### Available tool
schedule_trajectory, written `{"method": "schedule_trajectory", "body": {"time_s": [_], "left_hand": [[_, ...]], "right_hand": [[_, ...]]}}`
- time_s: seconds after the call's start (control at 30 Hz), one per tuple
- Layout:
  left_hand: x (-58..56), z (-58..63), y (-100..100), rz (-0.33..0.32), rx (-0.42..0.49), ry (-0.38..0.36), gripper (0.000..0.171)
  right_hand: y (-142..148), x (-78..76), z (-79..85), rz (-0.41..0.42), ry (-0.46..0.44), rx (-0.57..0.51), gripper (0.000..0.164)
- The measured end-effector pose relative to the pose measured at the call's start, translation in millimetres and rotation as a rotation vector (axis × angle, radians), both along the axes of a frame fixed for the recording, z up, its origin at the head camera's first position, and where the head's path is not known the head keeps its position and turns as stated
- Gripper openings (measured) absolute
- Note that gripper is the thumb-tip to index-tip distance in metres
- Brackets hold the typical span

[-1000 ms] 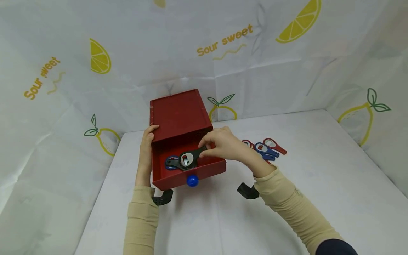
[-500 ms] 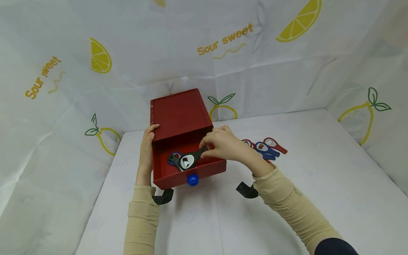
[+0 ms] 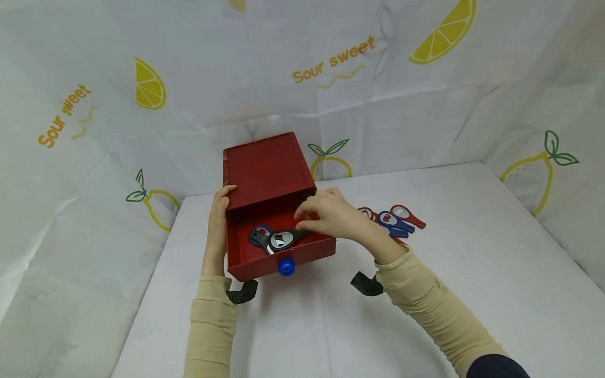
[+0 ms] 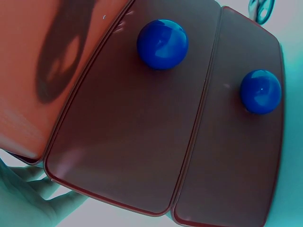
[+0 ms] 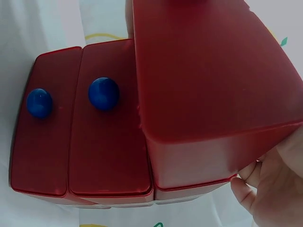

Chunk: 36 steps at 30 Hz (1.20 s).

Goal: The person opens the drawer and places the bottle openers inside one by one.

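Observation:
The top drawer point(image 3: 279, 256) of a red drawer cabinet point(image 3: 264, 168) is pulled out. Inside it, in the head view, lie black paddle-shaped bottle openers point(image 3: 282, 240) overlapping a blue bottle opener point(image 3: 256, 237). Over the drawer's right side, my right hand point(image 3: 331, 214) has thumb and index finger slightly apart, just above one black opener's handle; its handle end is hidden. My left hand point(image 3: 216, 226) rests along the cabinet's left side, a fingertip on the top edge. In the left wrist view its fingers point(image 4: 45, 187) lie fairly straight against the side.
Several blue bottle openers point(image 3: 396, 223) and red bottle openers point(image 3: 407, 216) lie on the white-covered table point(image 3: 472, 252), right of the cabinet. Two lower drawers with blue knobs point(image 4: 162, 44) are closed. A lemon-printed sheet point(image 3: 189, 105) hangs behind the cabinet.
The right hand slid the black opener slightly and lowered it; its handle has dropped from between the fingertips to below the thumb. The left hand and cabinet have stayed put.

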<state>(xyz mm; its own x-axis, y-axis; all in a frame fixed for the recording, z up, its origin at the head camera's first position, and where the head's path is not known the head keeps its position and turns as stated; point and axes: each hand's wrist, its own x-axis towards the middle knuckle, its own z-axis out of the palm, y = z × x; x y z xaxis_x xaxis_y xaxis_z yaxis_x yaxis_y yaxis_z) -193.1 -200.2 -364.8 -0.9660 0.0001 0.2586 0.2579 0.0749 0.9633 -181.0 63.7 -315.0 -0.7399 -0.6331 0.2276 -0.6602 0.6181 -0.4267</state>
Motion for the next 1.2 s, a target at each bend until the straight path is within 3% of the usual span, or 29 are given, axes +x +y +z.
{"method": "schedule_trajectory", "body": {"time_s": [0.2, 0.4, 0.53, 0.67, 0.87, 1.0, 1.2], "left_hand": [[-8.4, -11.9, -5.4, 0.013, 0.005, 0.007, 0.042], [-8.4, -11.4, -5.8, 0.012, 0.014, 0.011, 0.042], [-9.0, -12.6, -6.5, 0.015, 0.014, 0.014, 0.043], [-8.6, -11.8, -6.2, 0.013, 0.017, 0.001, 0.042], [0.9, 0.3, -1.1, 0.001, 0.011, -0.011, 0.043], [8.4, 8.8, 3.6, -0.001, 0.0, -0.006, 0.045], [11.0, 12.3, 5.9, 0.006, -0.011, -0.011, 0.046]], "right_hand": [[2.8, 0.5, -2.3, 0.005, -0.046, -0.122, 0.019], [10.2, -2.0, -6.1, 0.028, -0.005, -0.384, 0.015], [18.8, -1.0, -11.7, -0.1, 0.019, -0.505, 0.016], [33.9, 0.8, -19.5, -0.232, -0.043, -0.557, 0.019], [59.2, -0.8, -37.4, -0.325, -0.048, -0.541, 0.018], [75.1, -2.7, -52.2, -0.362, -0.004, -0.48, 0.018], [101.4, -5.2, -78.0, -0.416, 0.0, -0.362, 0.02]]}}
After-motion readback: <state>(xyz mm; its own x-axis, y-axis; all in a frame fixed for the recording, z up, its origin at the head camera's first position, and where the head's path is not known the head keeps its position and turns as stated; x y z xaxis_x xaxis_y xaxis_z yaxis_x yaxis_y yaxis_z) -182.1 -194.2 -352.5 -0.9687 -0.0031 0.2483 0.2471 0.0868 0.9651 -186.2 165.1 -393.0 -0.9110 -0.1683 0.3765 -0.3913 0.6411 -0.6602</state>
